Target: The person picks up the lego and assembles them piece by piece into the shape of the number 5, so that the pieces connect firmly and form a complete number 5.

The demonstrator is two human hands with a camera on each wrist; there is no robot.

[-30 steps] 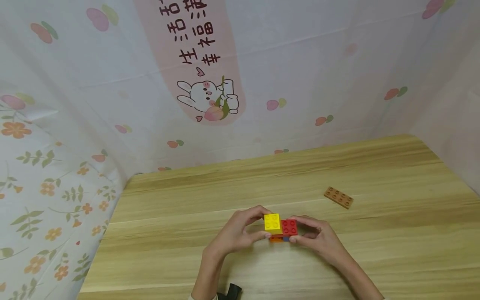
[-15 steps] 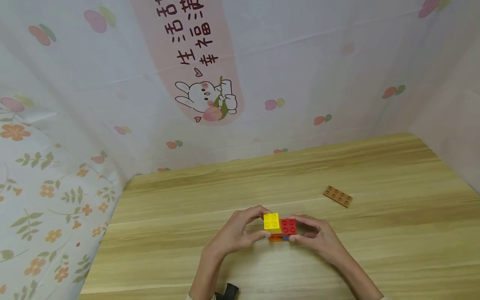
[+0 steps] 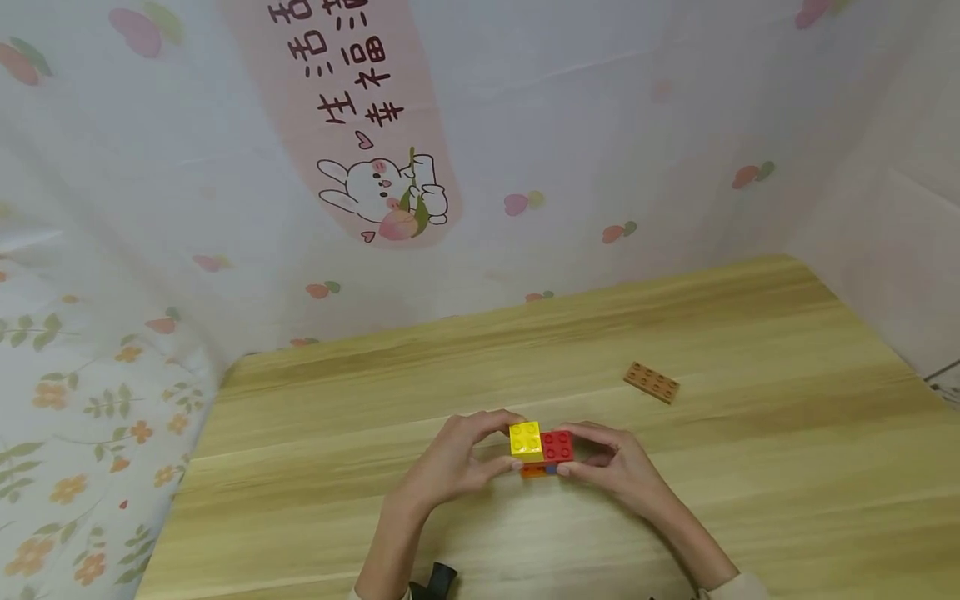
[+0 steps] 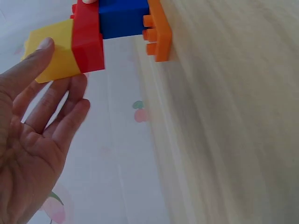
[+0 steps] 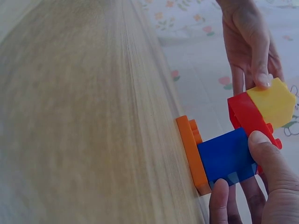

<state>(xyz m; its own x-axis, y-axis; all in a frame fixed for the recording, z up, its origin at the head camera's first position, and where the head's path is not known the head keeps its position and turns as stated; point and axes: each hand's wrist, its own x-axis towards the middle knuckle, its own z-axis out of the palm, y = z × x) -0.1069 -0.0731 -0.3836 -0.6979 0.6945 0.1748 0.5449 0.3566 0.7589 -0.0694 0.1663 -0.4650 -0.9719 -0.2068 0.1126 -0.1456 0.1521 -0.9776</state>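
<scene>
A small stack of toy building bricks stands on the table between both hands. An orange plate (image 5: 190, 158) forms its base, with a blue brick (image 4: 124, 17) on it. Across the blue brick lies a red brick (image 3: 557, 447), and a yellow brick (image 3: 525, 442) sits on the red one's left half. My left hand (image 3: 455, 467) pinches the yellow brick between thumb and fingers. The right hand (image 3: 618, 467) grips the red brick's right end; in the right wrist view its thumb (image 5: 266, 149) lies where red meets blue, and another fingertip touches the blue brick's side.
A brown studded plate (image 3: 652, 382) lies apart on the wooden table (image 3: 360, 392), behind and right of the stack. Beside the left forearm is a partly hidden black object (image 3: 441, 579). A patterned cloth (image 3: 570, 125) hangs behind the table.
The head view has turned slightly right, so everything appears shifted left. Both hands keep the same hold, and the bricks look unchanged in their arrangement.
</scene>
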